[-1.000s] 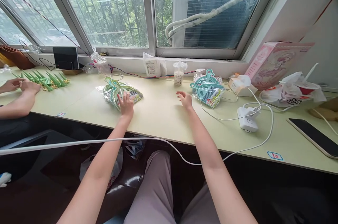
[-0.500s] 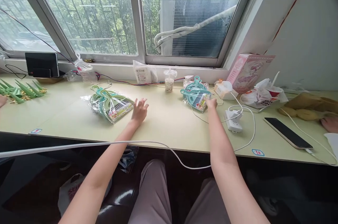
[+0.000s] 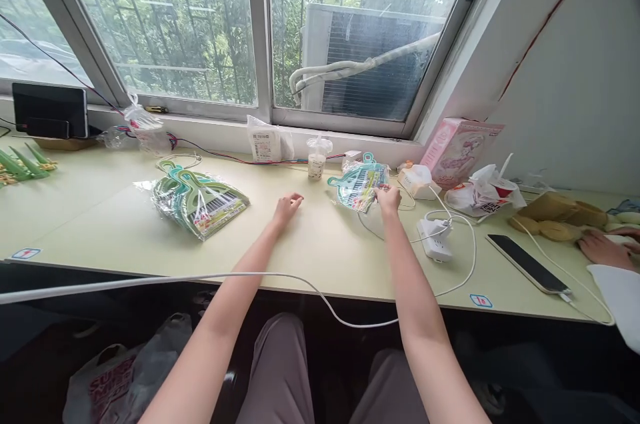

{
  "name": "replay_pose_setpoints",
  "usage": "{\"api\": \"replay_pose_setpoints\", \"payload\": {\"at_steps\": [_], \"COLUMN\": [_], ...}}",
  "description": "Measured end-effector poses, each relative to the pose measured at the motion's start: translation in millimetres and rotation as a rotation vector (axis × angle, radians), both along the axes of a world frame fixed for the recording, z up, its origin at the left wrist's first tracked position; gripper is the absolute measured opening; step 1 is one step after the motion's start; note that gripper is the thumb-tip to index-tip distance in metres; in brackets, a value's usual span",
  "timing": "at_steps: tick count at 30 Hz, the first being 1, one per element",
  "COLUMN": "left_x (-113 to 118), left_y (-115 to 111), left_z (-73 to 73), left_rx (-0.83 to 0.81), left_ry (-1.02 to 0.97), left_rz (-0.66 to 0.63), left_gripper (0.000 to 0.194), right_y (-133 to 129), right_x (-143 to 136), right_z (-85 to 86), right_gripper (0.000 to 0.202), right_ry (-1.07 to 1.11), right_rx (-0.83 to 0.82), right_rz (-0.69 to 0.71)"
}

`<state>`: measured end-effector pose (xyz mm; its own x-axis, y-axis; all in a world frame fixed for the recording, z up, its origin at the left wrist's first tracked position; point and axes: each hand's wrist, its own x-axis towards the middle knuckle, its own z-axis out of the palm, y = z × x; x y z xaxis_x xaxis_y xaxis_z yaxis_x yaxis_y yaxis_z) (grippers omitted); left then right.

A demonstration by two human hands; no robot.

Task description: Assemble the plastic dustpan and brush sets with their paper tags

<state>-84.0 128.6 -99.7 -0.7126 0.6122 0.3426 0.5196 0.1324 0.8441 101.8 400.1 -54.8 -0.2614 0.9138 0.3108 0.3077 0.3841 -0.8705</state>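
Observation:
My right hand (image 3: 388, 199) pinches the lower right edge of a teal plastic-wrapped packet (image 3: 359, 185) with a keyboard pattern, at the right of the table's middle. Nearer the centre, my left hand (image 3: 288, 207) rests by the tabletop with its fingers apart and nothing in them. To its left lies a pile of green and teal wrapped packets (image 3: 200, 201) with looped handles, not touched by either hand. A lidded plastic cup (image 3: 316, 159) stands behind and between my hands.
A power strip (image 3: 434, 239), a phone (image 3: 527, 263) and a tissue pack (image 3: 419, 181) are on the right. A white cable (image 3: 300, 275) crosses in front of my arms. Another person's hand (image 3: 606, 249) is at the far right; a tablet (image 3: 50, 111) stands far left.
My left hand has moved right, away from the pile. My right hand has shifted the teal packet slightly left. The view has turned a little, and the other person's hand shows more.

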Motion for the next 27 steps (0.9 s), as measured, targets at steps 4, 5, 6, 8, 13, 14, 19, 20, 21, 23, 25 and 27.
{"api": "replay_pose_setpoints", "payload": {"at_steps": [4,5,6,8,13,14,19,20,21,23,25,27], "left_x": [11,15,18,22,17,15,12,12,14,16,18,18], "left_y": [13,16,18,18,6,3,-7,-8,-9,-8,-8,-7], "left_z": [1.5,2.2,3.0,5.7,15.5,17.6,27.1,28.1,28.5,28.0,26.5,25.3], "left_rx": [0.275,0.324,0.366,0.450,0.591,0.588,0.543,0.532,0.519,0.491,0.471,0.458], "left_ry": [-0.555,-0.656,-0.722,-0.767,-0.817,-0.831,-0.831,-0.820,-0.810,-0.799,-0.802,-0.799], "left_rz": [-0.068,-0.113,-0.174,-0.272,-0.077,-0.044,-0.038,-0.041,-0.046,-0.069,-0.084,-0.086], "left_gripper": [0.054,0.060,0.063,0.057,0.032,0.031,0.035,0.036,0.036,0.036,0.036,0.036], "right_y": [-51,-67,-84,-113,-142,-140,-128,-128,-130,-135,-139,-141], "right_x": [-37,-47,-55,-69,-72,-69,-51,-49,-49,-50,-53,-56], "right_z": [2.3,-0.1,-3.5,-12.6,-30.4,-31.5,-28.2,-26.9,-25.8,-24.6,-25.2,-27.0], "right_gripper": [0.025,0.024,0.022,0.021,0.022,0.025,0.032,0.028,0.025,0.018,0.011,0.006], "right_ry": [0.321,0.408,0.478,0.542,0.420,0.385,0.191,0.165,0.148,0.123,0.119,0.168], "right_rx": [-0.194,-0.271,-0.349,-0.443,-0.494,-0.475,0.107,0.232,0.307,0.264,0.021,-0.259], "right_rz": [0.127,0.179,0.231,0.318,0.521,0.499,0.226,0.238,0.276,0.367,0.440,0.462]}}
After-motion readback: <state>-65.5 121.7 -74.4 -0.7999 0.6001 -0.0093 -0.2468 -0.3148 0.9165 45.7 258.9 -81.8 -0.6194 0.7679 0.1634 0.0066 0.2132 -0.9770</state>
